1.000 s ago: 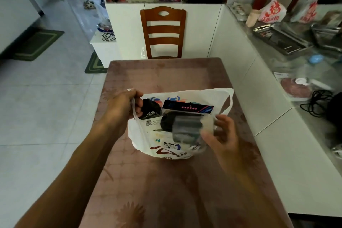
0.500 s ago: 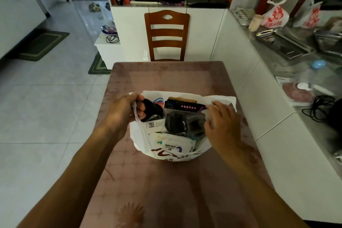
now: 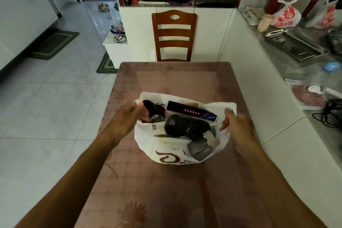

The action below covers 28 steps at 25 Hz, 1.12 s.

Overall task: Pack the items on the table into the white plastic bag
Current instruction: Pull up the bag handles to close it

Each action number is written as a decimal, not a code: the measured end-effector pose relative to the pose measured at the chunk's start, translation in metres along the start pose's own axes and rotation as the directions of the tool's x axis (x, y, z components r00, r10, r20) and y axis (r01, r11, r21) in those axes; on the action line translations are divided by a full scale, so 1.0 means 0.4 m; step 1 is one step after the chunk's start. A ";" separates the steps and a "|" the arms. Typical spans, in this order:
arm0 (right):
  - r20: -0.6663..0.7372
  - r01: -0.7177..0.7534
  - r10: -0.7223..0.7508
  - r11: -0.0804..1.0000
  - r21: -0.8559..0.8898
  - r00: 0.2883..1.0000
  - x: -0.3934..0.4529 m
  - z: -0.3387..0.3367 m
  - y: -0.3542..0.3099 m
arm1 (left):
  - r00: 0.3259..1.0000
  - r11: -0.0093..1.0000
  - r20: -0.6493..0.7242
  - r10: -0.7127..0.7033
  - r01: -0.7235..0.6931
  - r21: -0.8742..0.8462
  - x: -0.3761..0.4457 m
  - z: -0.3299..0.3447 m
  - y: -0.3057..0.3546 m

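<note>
The white plastic bag with a red logo stands open in the middle of the brown table. Inside it lie a clear packet with black and grey cloth, its dark header card with pink dots, and a black item at the left. My left hand grips the bag's left rim. My right hand grips the right rim. Both hands pull the mouth wide. Whatever sits deeper in the bag is hidden.
A wooden chair stands at the table's far end. A white counter runs along the right with a metal tray, a red-print bag and black cables. Tiled floor lies to the left.
My right hand pushed the clear packet down into the bag, let it go and moved to the bag's right rim. The bag's mouth is wider now. My left hand kept its hold.
</note>
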State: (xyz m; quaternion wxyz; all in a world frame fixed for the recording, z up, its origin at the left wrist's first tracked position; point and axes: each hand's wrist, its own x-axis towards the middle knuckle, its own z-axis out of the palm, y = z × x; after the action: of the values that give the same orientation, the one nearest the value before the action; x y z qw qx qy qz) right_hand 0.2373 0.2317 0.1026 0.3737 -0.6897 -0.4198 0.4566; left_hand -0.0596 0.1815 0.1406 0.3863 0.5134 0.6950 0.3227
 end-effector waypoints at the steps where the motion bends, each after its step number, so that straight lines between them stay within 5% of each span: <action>1: 0.045 -0.001 -0.003 0.996 0.084 0.999 0.007 0.003 -0.048 | 0.997 0.995 0.069 -0.025 0.018 0.094 -0.019 -0.002 0.001; 4: 0.172 0.005 -0.040 0.980 0.198 0.984 0.007 0.031 -0.200 | 1.000 0.981 -0.028 -0.007 0.013 0.196 0.010 -0.048 0.082; 9: 0.036 0.153 -0.161 0.975 0.162 0.986 0.081 0.023 -0.495 | 0.913 0.998 -0.406 -0.045 0.024 -0.057 0.184 -0.194 0.300; 11: 0.009 0.122 -0.123 0.992 0.031 0.992 0.141 0.030 -0.512 | 0.927 0.999 -0.374 -0.041 0.045 0.000 0.224 -0.194 0.296; 16: 0.121 -0.149 0.170 0.974 -0.168 0.978 0.210 0.063 -0.250 | 0.976 0.942 -0.149 -0.157 0.193 0.274 0.206 -0.057 0.064; 19: 0.050 -0.132 0.137 0.987 -0.091 0.989 0.221 0.053 -0.220 | 0.947 0.972 -0.222 -0.233 0.226 -0.059 0.205 -0.052 0.037; 28: 0.103 -0.107 0.120 0.987 -0.121 0.987 0.197 0.074 -0.186 | 0.966 0.970 -0.136 -0.222 0.205 -0.128 0.189 -0.040 0.006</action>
State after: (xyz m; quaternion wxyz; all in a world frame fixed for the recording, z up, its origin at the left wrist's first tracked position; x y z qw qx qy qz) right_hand 0.2099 0.3355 0.1356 0.2831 -0.7067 -0.4254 0.4894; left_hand -0.0854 0.2544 0.1350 0.3941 0.3872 0.7539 0.3556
